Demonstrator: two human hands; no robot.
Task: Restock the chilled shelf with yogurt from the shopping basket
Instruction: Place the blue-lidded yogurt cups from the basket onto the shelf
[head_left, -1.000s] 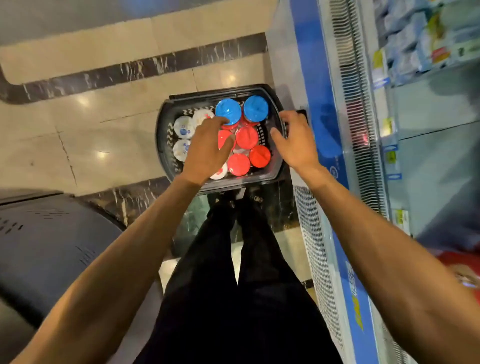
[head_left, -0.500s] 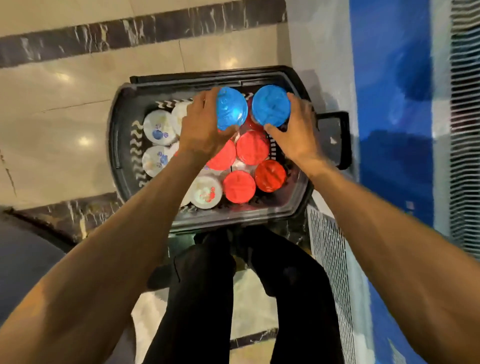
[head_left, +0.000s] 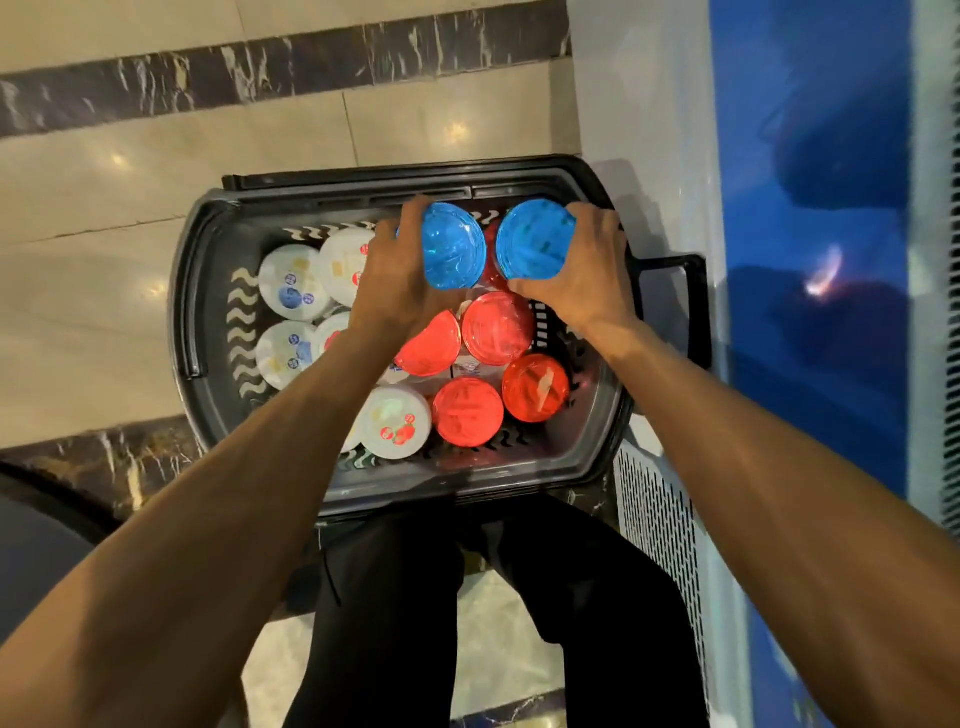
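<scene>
A dark plastic shopping basket (head_left: 205, 312) stands on the floor in front of my legs. It holds several yogurt cups with red lids (head_left: 497, 327), white lids (head_left: 293, 280) and two with blue lids. My left hand (head_left: 397, 280) grips the left blue-lidded yogurt cup (head_left: 453, 245), fingers curled round its side. My right hand (head_left: 584, 275) grips the right blue-lidded yogurt cup (head_left: 535, 239) the same way. Both blue cups sit at the far right of the basket, side by side, above the red ones.
The chiller's blue front panel (head_left: 810, 260) and white perforated grille (head_left: 660, 525) run along the right, close to the basket's handle (head_left: 693, 306). Glossy tiled floor (head_left: 104, 208) lies to the left and beyond. A dark rounded object (head_left: 31, 561) sits at the lower left.
The view has dropped closer to the basket. Both hands have moved from the basket's middle and rim onto the two blue-lidded cups and closed round them.
</scene>
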